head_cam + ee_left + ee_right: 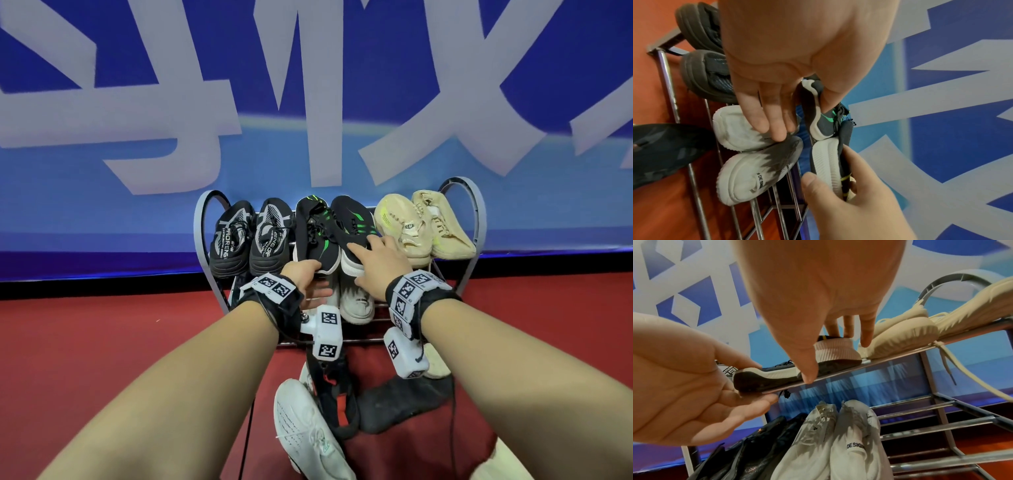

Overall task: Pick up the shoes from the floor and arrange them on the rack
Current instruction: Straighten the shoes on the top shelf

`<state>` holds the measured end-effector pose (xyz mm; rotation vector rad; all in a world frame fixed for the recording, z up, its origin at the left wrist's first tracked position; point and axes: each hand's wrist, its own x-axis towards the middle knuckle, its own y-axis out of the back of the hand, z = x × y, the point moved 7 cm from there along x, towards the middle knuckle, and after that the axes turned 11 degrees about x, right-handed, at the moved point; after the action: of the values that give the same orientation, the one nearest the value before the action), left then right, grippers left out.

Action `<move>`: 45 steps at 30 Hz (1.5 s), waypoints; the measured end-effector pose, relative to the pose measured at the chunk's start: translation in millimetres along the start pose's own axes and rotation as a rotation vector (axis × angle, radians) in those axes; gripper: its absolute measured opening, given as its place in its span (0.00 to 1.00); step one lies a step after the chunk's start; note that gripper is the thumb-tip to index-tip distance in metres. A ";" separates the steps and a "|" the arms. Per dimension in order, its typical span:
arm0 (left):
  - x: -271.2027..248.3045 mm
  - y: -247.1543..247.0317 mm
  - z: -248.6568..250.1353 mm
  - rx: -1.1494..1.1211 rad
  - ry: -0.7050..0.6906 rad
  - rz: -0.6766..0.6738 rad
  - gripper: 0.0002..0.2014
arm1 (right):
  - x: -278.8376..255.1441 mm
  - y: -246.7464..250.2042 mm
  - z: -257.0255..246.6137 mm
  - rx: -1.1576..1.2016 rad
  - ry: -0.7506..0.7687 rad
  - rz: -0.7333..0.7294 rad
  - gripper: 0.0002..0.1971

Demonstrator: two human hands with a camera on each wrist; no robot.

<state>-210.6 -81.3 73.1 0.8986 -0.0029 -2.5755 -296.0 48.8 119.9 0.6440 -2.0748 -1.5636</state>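
A red floor [102, 342] runs up to a blue wall banner [308, 85] with large pale characters, and a metal shoe rack [478, 219] with curved grey ends stands against it. On the top shelf sit three pairs, heels toward the person: black-and-grey shoes [251, 236] at the left, black shoes with green stripes [329, 233] in the middle, and cream shoes [424, 226] at the right. The left hand [308, 277] grips the heel of the left green-striped shoe [818, 112], thumb on top and fingers under the sole at the shelf's front rail. The right hand [376, 263] holds the heel of the right green-striped shoe [836, 350], fingers over the top and the thumb pointing down in front of the heel. On the lower shelf a pair of white shoes [838, 443] lies below the hands, with dark shoes [748, 451] just to their left. On the floor near the person lie a white sneaker [301, 431], a black shoe with red trim [337, 401] and another black shoe [404, 401].
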 end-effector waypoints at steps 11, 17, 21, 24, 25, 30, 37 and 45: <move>-4.0 2.7 11.6 -0.102 0.003 0.018 0.08 | 3.1 1.6 1.1 -0.010 -0.028 -0.023 0.36; -33.8 17.7 36.3 -0.241 -0.077 0.042 0.10 | -0.3 2.1 1.2 -0.009 -0.025 -0.028 0.36; -54.0 28.0 47.4 -0.402 -0.126 0.019 0.07 | 0.5 6.5 1.1 0.110 -0.053 -0.113 0.36; -64.5 36.2 51.8 -0.436 -0.177 0.022 0.05 | 1.4 19.8 -2.0 0.316 -0.058 -0.078 0.36; -67.4 39.2 52.3 -0.430 -0.186 0.036 0.05 | 0.8 25.4 -2.0 0.386 -0.056 -0.049 0.36; -74.8 63.7 52.6 -0.378 -0.259 0.219 0.09 | -3.8 52.4 2.6 0.575 -0.023 0.097 0.39; -90.5 87.0 70.1 -0.459 -0.445 0.391 0.06 | -2.4 79.5 -4.2 0.712 -0.001 0.182 0.39; -113.8 117.0 89.3 -0.454 -0.532 0.487 0.05 | 4.5 92.0 -28.8 0.769 0.123 0.186 0.38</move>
<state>-139.0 -156.8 227.4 0.0238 0.1792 -2.1415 -290.3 46.9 216.1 0.7399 -2.5286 -0.5705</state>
